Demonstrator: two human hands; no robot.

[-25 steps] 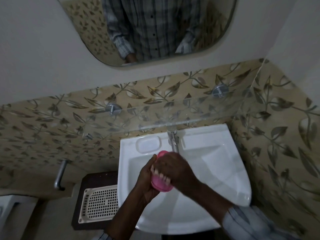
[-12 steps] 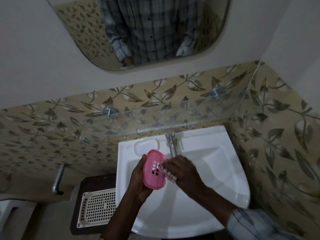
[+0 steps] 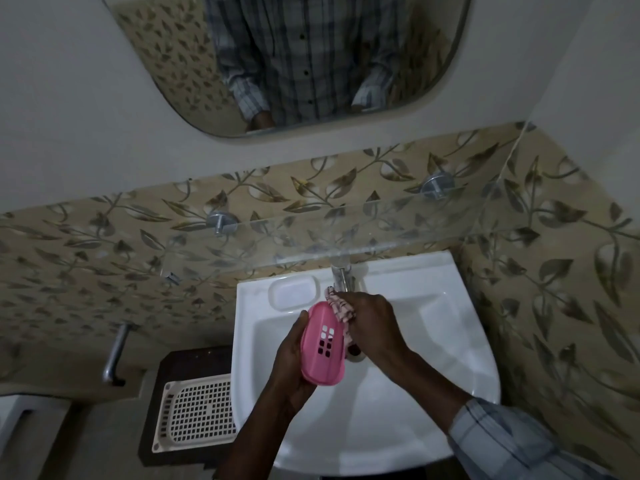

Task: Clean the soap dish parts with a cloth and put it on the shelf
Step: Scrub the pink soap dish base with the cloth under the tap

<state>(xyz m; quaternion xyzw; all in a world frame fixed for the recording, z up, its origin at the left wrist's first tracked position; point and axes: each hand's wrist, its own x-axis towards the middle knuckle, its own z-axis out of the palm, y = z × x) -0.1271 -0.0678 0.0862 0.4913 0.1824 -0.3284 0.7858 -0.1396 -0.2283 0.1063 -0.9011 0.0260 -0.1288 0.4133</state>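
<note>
Over the white sink [image 3: 433,341] my left hand [image 3: 291,362] grips a pink oval soap dish part [image 3: 322,344] from below and behind, its slotted face turned up toward me. My right hand [image 3: 370,317] holds a pink-and-white patterned cloth [image 3: 341,304] bunched against the dish's upper right edge. A clear glass shelf [image 3: 311,237] on two metal pegs runs along the leaf-patterned wall just above the sink; nothing stands on it.
A tap [image 3: 341,277] rises at the sink's back rim, beside a moulded soap recess [image 3: 294,292]. A cream perforated tray [image 3: 197,414] lies on a dark stand left of the sink. A metal handle [image 3: 116,355] sticks out at the left. A mirror [image 3: 294,60] hangs above.
The pink dish part has turned so its slotted face shows fully. My right hand has slid off the dish to its upper right edge, and the cloth now shows there.
</note>
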